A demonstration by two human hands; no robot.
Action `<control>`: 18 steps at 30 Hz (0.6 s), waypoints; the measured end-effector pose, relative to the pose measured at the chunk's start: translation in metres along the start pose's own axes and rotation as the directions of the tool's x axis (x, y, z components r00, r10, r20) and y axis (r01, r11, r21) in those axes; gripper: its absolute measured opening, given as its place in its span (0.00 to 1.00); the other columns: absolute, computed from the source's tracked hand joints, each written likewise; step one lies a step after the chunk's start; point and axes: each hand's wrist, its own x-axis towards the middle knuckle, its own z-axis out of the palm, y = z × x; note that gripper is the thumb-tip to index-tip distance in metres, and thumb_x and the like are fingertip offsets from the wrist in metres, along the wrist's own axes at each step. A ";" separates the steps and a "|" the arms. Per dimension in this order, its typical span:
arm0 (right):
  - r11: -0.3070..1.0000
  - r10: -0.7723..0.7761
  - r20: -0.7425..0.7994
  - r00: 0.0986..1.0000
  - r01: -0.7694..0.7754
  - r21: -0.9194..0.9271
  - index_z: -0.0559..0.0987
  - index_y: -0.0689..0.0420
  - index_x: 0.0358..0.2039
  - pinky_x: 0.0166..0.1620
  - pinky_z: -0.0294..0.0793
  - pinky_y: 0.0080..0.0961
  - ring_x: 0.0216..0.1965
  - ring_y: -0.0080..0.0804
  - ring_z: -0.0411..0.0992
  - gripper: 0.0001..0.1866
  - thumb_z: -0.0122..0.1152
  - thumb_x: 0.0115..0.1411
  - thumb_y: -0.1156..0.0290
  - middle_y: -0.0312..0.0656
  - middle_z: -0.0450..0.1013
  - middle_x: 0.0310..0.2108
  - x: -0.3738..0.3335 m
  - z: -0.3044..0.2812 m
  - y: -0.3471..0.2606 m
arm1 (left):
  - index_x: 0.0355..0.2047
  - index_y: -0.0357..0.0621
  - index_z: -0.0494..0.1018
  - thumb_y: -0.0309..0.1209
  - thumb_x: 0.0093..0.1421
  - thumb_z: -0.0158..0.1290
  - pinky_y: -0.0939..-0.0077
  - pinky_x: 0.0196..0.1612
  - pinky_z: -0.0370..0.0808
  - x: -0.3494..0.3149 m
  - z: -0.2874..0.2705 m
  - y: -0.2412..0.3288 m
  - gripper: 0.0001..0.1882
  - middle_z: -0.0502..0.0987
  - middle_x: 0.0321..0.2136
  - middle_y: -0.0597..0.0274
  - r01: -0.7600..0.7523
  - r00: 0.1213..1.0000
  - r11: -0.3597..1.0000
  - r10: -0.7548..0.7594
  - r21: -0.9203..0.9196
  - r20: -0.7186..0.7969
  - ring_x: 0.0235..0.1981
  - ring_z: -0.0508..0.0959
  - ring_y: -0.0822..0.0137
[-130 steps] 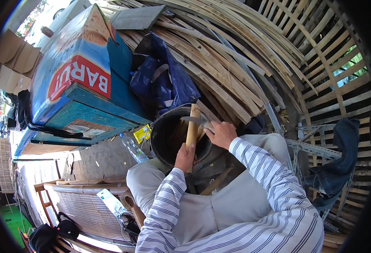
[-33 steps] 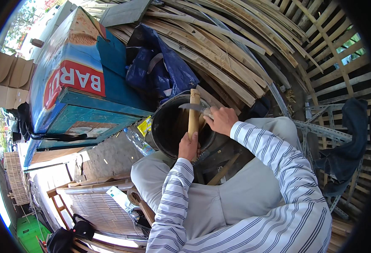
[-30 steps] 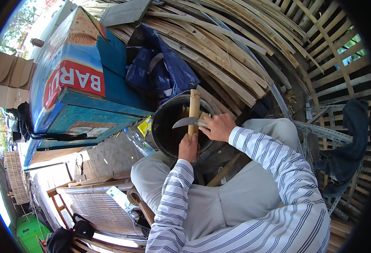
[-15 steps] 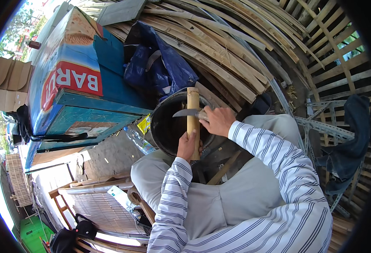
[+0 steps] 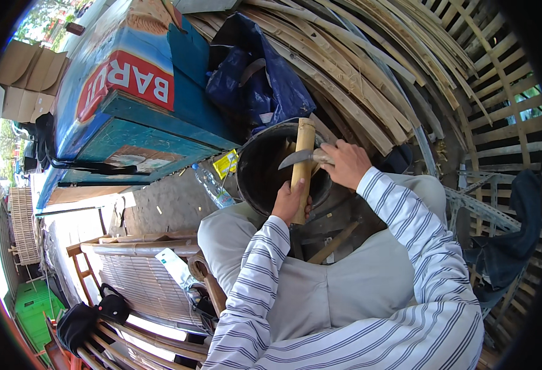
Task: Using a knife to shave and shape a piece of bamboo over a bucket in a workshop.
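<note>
My left hand (image 5: 291, 201) is wrapped round the lower part of a pale bamboo piece (image 5: 305, 139), which stands nearly upright and leans a little to the right at its top. In my right hand (image 5: 348, 163) is the handle of a knife (image 5: 297, 159) with a short curved blade. The blade lies across the bamboo above my left hand, its tip pointing left. Whether its edge bites into the surface cannot be made out. Behind and below the bamboo sits a dark round bucket (image 5: 246, 179), between my knees.
A blue painted box (image 5: 154, 148) stands at the left, with a dark blue plastic bag (image 5: 277, 92) beside it. Long bamboo strips (image 5: 345, 74) are piled at the back. A plastic bottle (image 5: 212, 187) lies left of the bucket. A metal frame (image 5: 480, 206) stands at the right.
The whole view has shifted, so most things appear farther right. The bamboo tilts slightly more to the right. Both hands keep their grip, the knife still across the bamboo.
</note>
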 end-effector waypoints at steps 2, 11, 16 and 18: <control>0.985 0.174 -0.044 0.984 -0.174 -0.007 0.77 0.58 0.48 0.42 0.77 0.47 0.37 0.55 0.78 0.21 0.64 0.59 0.58 0.56 0.78 0.33 0.015 -0.004 0.014 | 0.44 0.44 0.61 0.46 0.71 0.47 0.71 0.16 0.71 -0.001 0.000 0.002 0.18 0.71 0.22 0.59 -0.013 1.000 1.000 0.013 0.004 -0.006 0.15 0.72 0.67; 0.999 -0.039 -0.103 0.994 0.038 -0.014 0.75 0.58 0.52 0.37 0.78 0.47 0.31 0.55 0.79 0.24 0.60 0.61 0.56 0.57 0.78 0.29 -0.001 0.011 -0.004 | 0.44 0.41 0.63 0.45 0.71 0.47 0.71 0.17 0.71 0.000 -0.004 0.001 0.18 0.71 0.21 0.59 -0.012 1.000 1.000 0.012 -0.011 -0.003 0.15 0.72 0.67; 0.992 0.109 -0.150 0.983 -0.118 -0.054 0.76 0.56 0.52 0.33 0.79 0.47 0.30 0.55 0.79 0.24 0.62 0.59 0.57 0.57 0.78 0.27 0.014 0.024 0.012 | 0.37 0.38 0.68 0.46 0.70 0.47 0.71 0.17 0.71 0.000 -0.002 0.001 0.20 0.72 0.20 0.60 0.010 1.000 1.000 -0.010 -0.008 -0.013 0.15 0.72 0.68; 0.997 0.060 -0.183 0.981 -0.067 -0.031 0.76 0.56 0.51 0.33 0.79 0.47 0.29 0.55 0.78 0.23 0.63 0.59 0.56 0.56 0.78 0.26 0.018 0.027 0.022 | 0.35 0.37 0.69 0.46 0.70 0.48 0.71 0.16 0.71 0.001 -0.003 0.001 0.21 0.72 0.20 0.60 0.020 1.000 0.999 -0.020 -0.048 -0.019 0.14 0.71 0.69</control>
